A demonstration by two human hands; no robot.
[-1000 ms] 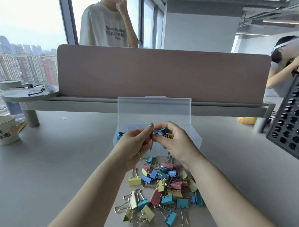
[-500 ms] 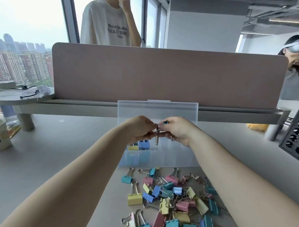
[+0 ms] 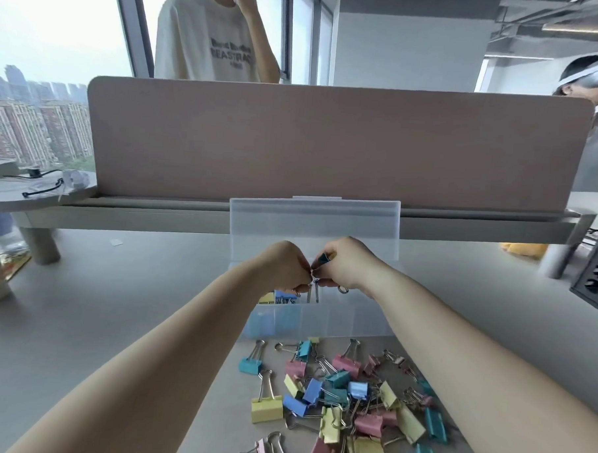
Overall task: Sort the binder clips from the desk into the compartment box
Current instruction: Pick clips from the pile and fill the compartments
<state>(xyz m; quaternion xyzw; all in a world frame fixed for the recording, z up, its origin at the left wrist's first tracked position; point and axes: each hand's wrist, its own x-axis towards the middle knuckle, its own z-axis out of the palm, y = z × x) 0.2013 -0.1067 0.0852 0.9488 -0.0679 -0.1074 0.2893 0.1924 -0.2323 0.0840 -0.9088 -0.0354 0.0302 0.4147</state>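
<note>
Teal binder clip [image 3: 324, 260], pinched by left hand [image 3: 283, 270] and right hand [image 3: 349, 266], hangs over compartment box [image 3: 338, 320].

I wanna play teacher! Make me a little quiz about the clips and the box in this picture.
1. Which colour is the clip that the right hand pinches? A pink, B teal, C yellow.
2. True or false: the lid of the compartment box is shut.
3. Fill in: the loose clips lie outside the box, on the ___.
Key: 1 B. 2 False, it stands open. 3 desk.
</note>
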